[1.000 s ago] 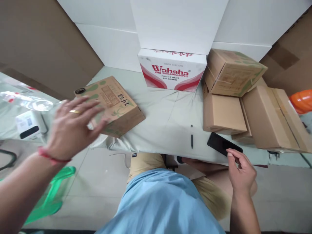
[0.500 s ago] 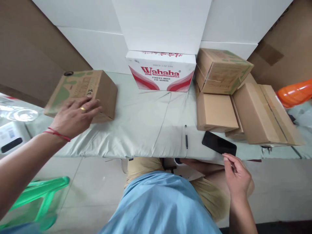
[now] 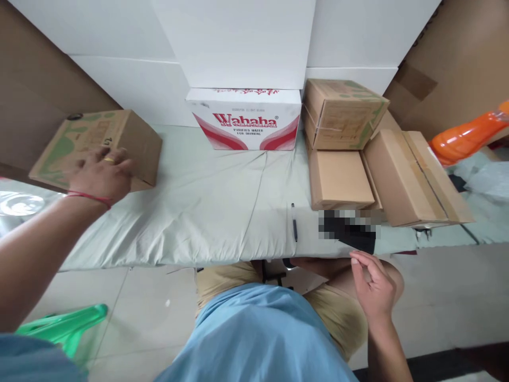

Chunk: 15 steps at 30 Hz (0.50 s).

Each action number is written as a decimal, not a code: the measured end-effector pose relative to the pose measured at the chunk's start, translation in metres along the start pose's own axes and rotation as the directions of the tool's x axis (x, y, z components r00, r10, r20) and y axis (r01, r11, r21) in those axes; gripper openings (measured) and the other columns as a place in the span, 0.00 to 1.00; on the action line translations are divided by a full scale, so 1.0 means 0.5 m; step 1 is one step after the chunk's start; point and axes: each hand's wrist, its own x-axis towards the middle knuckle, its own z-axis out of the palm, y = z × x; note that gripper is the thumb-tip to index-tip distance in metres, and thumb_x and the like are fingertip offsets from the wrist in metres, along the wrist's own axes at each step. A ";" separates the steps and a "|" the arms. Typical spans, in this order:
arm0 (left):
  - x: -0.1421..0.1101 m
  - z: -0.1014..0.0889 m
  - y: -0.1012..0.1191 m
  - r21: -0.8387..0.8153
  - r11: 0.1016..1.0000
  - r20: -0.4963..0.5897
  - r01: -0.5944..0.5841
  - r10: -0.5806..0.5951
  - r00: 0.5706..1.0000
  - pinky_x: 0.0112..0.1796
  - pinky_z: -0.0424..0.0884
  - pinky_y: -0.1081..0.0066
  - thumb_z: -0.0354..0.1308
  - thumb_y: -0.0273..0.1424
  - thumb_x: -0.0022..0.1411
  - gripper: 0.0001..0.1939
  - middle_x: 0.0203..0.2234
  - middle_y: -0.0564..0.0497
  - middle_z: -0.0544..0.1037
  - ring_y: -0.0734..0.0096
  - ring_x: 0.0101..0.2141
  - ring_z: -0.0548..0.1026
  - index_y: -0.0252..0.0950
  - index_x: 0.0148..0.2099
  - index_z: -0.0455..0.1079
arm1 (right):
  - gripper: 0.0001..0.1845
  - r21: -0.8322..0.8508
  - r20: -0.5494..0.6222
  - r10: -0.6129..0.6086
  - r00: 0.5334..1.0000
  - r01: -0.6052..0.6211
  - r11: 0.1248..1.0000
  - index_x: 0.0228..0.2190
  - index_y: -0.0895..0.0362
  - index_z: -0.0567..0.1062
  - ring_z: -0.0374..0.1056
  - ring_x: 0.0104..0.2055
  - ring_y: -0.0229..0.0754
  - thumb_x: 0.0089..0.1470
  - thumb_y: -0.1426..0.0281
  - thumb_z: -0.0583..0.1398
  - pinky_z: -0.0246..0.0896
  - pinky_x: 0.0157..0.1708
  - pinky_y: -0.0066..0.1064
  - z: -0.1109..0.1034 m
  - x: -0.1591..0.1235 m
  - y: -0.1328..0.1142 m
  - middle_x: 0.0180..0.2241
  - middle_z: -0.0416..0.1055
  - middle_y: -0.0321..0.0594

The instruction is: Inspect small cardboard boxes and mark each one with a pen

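Note:
At the left, my left hand, with a gold ring and a red wrist string, rests on the printed face of a brown cardboard box. Its fingers are apart and slightly bent against the box. My right hand hovers at the table's front edge, thumb and fingertips brought together, with nothing visible in the pinch. Just beyond those fingertips lies a black phone, partly blurred out by blocks. To its left a dark pen points away from me.
A white and red Wahaha carton stands at the back of the cloth-covered table. On the right are stacked brown boxes, a taped box and an orange bottle. A green stool is on the floor at left.
The view has shifted, so most things appear further left. My left hand stays on the cardboard box, a little higher on its face. My right hand keeps its pinch near the phone.

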 end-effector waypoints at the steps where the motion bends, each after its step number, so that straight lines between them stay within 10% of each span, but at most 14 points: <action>1: -0.001 0.001 0.034 -0.030 0.998 -0.038 0.058 -0.059 0.998 0.65 0.49 0.22 0.43 0.40 0.76 0.23 0.76 0.41 0.58 0.35 0.75 0.50 0.38 0.60 0.74 | 0.09 0.002 0.000 0.011 1.000 -0.011 1.000 0.40 0.54 0.85 0.82 0.42 0.49 0.68 0.66 0.63 0.78 0.48 0.41 0.000 -0.004 0.001 0.39 0.85 0.44; 5: 0.013 0.028 0.250 -0.396 0.912 -0.021 0.104 -0.122 0.992 0.69 0.58 0.36 0.56 0.49 0.70 0.29 0.70 0.31 0.67 0.37 0.69 0.65 0.30 0.59 0.74 | 0.09 0.032 -0.002 0.042 0.999 -0.042 0.999 0.39 0.54 0.85 0.82 0.41 0.48 0.68 0.65 0.63 0.79 0.46 0.41 0.005 -0.005 -0.006 0.38 0.85 0.43; 8: 0.064 0.040 0.448 -0.746 0.643 0.168 0.171 -0.066 0.984 0.52 0.81 0.51 0.54 0.57 0.69 0.34 0.56 0.36 0.80 0.50 0.52 0.83 0.36 0.63 0.70 | 0.09 0.059 -0.005 0.040 0.999 -0.040 0.997 0.39 0.53 0.84 0.82 0.42 0.48 0.68 0.66 0.63 0.79 0.46 0.41 0.011 0.007 -0.017 0.38 0.85 0.43; 10: 0.126 0.029 0.567 -0.887 0.269 0.394 0.374 0.023 0.919 0.45 0.83 0.53 0.53 0.65 0.67 0.41 0.60 0.30 0.78 0.45 0.52 0.84 0.37 0.65 0.70 | 0.08 0.073 0.002 0.025 1.000 -0.025 0.997 0.40 0.53 0.84 0.82 0.42 0.48 0.68 0.67 0.63 0.79 0.47 0.42 0.013 0.015 -0.027 0.39 0.85 0.44; 12: 0.206 0.005 0.662 -0.852 0.093 0.523 0.514 0.140 0.841 0.43 0.82 0.52 0.45 0.73 0.63 0.52 0.67 0.23 0.70 0.35 0.58 0.81 0.32 0.62 0.74 | 0.08 0.085 0.007 0.015 1.000 -0.015 0.996 0.40 0.53 0.84 0.82 0.43 0.48 0.68 0.67 0.63 0.79 0.48 0.42 0.014 0.015 -0.036 0.39 0.85 0.43; 15: 0.335 -0.037 0.765 -0.912 0.237 0.398 0.335 0.315 0.861 0.39 0.72 0.55 0.09 0.57 0.65 0.66 0.72 0.21 0.53 0.27 0.62 0.71 0.08 0.53 0.76 | 0.08 0.095 0.008 0.050 0.999 -0.050 0.994 0.41 0.53 0.84 0.82 0.43 0.48 0.68 0.67 0.63 0.80 0.49 0.43 0.012 -0.006 -0.042 0.40 0.85 0.43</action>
